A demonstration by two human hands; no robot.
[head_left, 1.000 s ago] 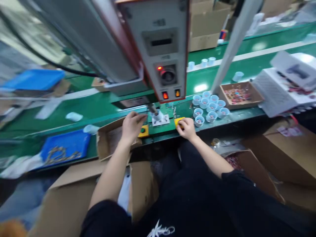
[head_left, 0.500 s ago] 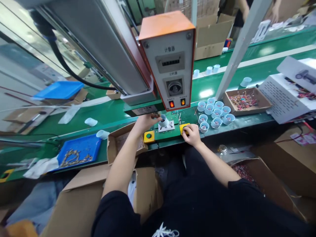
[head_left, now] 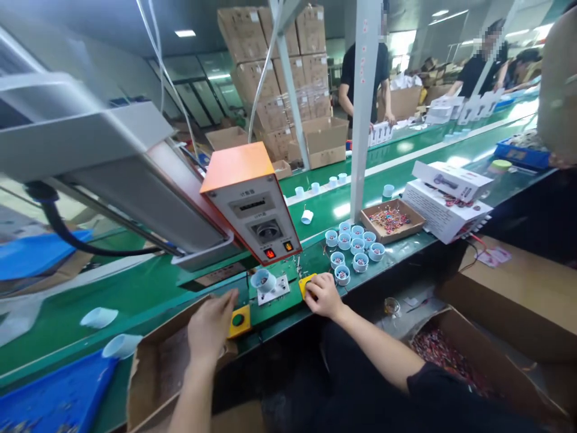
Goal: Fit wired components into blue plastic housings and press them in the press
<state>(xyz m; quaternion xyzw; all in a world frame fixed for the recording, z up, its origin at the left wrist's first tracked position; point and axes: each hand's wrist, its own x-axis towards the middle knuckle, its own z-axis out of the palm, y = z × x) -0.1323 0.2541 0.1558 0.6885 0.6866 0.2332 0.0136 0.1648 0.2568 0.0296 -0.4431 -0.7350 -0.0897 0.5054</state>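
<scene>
My right hand [head_left: 323, 294] has its fingers curled over a yellow push-button box [head_left: 307, 285] at the bench's front edge. My left hand [head_left: 213, 328], smeared by motion, hovers beside a second yellow box with a green button [head_left: 238, 320]; whether its fingers hold anything cannot be made out. Between the hands, a pale blue cup [head_left: 263, 280] with small parts inside sits on a white fixture plate [head_left: 276, 291], under the press head. To the right stand several similar cups [head_left: 357, 245] with small parts in them.
An orange-topped control box [head_left: 252, 204] overhangs the bench. A cardboard tray of wires [head_left: 391, 219] and a white box [head_left: 446, 210] stand at right. An open carton [head_left: 155, 373] and blue tray [head_left: 97, 385] are at left. Co-workers [head_left: 367, 78] stand beyond the green conveyor belt.
My left hand has let go of the cup on the fixture and moved left and toward me. My right hand stays at its button box. The view has tilted up and turned right.
</scene>
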